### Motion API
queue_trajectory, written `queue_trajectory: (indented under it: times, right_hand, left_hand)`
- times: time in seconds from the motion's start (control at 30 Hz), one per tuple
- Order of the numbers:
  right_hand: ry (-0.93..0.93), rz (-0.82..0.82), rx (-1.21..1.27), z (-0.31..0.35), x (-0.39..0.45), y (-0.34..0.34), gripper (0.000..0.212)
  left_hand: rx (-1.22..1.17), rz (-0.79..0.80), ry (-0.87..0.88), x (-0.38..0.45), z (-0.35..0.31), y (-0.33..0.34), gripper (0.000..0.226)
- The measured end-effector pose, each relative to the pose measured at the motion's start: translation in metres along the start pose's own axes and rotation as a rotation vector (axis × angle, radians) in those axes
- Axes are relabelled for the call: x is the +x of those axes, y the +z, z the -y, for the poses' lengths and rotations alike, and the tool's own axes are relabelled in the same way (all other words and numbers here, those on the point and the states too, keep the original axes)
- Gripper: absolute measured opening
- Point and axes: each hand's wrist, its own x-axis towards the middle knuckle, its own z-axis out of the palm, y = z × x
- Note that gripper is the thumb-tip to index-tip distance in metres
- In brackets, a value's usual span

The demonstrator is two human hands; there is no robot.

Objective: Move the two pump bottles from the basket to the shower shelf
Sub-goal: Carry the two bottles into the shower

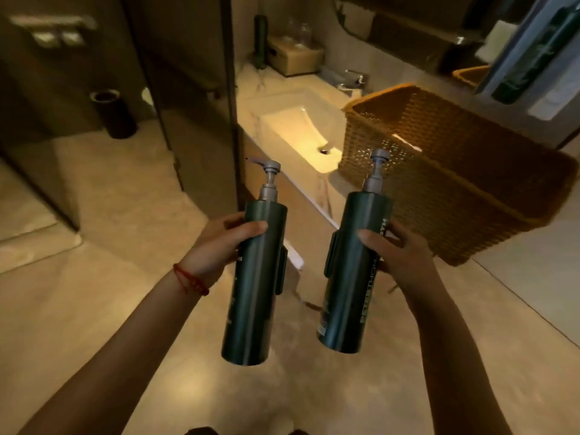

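Two tall dark green pump bottles with grey pump heads are held upright in front of me, above the floor. My left hand grips the left pump bottle around its upper body. My right hand grips the right pump bottle, which carries white lettering down its side. The brown woven basket sits on the counter to the right, beside and behind the right bottle. No shower shelf can be made out.
A lit white sink with a chrome tap lies in the marble counter ahead. A dark glass partition stands at the left of the counter, with a black bin beyond it. A tissue box sits at the counter's back.
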Motion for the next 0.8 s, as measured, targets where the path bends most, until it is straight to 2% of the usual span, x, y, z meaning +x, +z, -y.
queue_trajectory:
  times: [0.1, 0.3, 0.47, 0.53, 0.63, 0.8]
  right_hand:
    - [0.048, 0.149, 0.022, -0.006, -0.002, 0.066, 0.019]
    - [0.067, 0.445, 0.01, -0.008, -0.029, 0.211, 0.017]
    - [0.09, 0.736, -0.003, 0.001, -0.064, 0.328, 0.034]
    - [0.097, 0.846, -0.025, 0.005, -0.079, 0.37, 0.034]
    - [0.089, 0.955, -0.044, 0.007, -0.097, 0.427, 0.02]
    - [0.083, 1.096, -0.084, 0.01, -0.117, 0.505, 0.018]
  left_hand:
    - [-0.033, -0.167, -0.016, -0.039, 0.02, -0.061, 0.029]
    - [-0.089, -0.442, -0.04, -0.137, 0.052, -0.181, 0.029]
    - [-0.111, -0.676, -0.07, -0.223, 0.078, -0.262, 0.014]
    - [-0.132, -0.743, -0.078, -0.257, 0.084, -0.288, 0.023]
    - [-0.152, -0.826, -0.096, -0.301, 0.093, -0.321, 0.051]
    - [-0.206, -0.969, -0.097, -0.346, 0.111, -0.368, 0.042]
